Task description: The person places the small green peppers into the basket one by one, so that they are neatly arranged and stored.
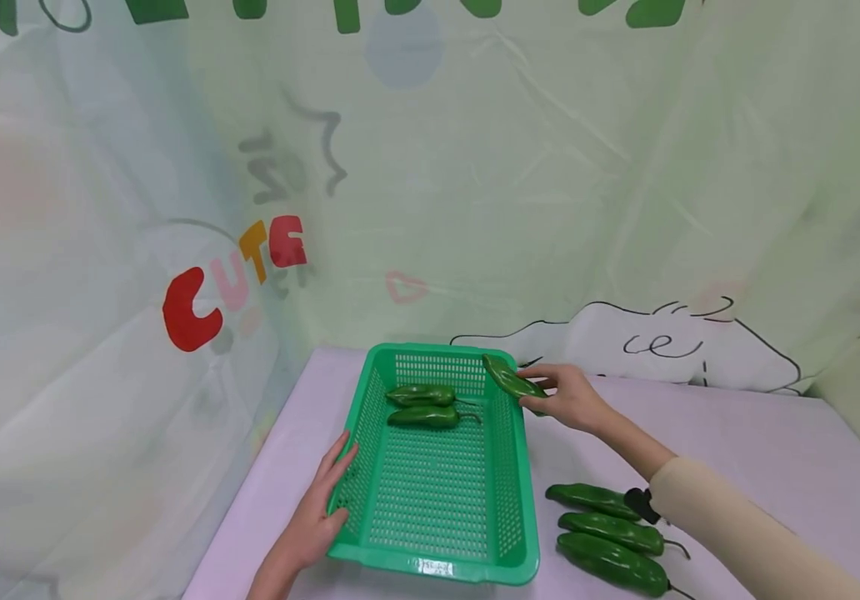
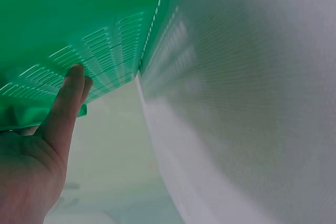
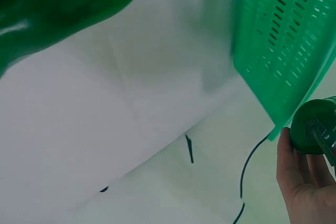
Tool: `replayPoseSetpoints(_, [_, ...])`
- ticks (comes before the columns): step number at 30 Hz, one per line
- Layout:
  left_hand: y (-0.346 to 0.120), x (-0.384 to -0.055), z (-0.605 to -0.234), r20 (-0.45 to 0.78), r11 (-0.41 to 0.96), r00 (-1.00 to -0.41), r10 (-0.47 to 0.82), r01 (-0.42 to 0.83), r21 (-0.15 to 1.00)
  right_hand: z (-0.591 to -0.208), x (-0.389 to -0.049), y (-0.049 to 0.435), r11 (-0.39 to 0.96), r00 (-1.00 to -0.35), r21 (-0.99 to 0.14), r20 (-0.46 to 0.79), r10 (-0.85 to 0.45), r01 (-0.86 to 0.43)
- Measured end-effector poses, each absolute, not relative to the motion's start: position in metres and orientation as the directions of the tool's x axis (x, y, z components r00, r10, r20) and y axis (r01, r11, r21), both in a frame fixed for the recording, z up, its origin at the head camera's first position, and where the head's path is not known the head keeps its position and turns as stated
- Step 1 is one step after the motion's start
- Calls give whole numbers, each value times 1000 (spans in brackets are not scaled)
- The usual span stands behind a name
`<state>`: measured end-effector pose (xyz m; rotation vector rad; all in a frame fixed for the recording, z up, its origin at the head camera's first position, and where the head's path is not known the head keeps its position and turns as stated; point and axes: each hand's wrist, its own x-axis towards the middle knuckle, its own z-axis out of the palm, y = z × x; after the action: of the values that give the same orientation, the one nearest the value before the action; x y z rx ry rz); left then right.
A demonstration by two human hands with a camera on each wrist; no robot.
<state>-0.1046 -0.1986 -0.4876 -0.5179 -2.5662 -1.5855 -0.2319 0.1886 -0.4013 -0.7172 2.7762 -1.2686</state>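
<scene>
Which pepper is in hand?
The pepper held by the right hand, near the far right corner of the basket. Two other peppers lie inside the basket; three more peppers lie on the table to its right.

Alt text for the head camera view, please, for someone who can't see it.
A right hand holds a green pepper at the far right corner of a green basket, while the left hand touches its left side. Two peppers lie inside; three more peppers lie on the table at right.
</scene>
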Motion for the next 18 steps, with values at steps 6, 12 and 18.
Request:
replayPoseSetpoints(6, [-198,-105,-488,249,412,-938,243,332,848,-394,-234,172,568,-872,-695,183,-453,-441])
replayPoseSetpoints(12, [-198,-105,-488,244,416,-938,245,329,847,-389,-236,152,589,-847,-648,177,-500,-483])
replayPoseSetpoints(18, [-199,-105,-489,251,426,-938,240,334,841,-387,-239,125,562,-799,-626,172,-576,-540])
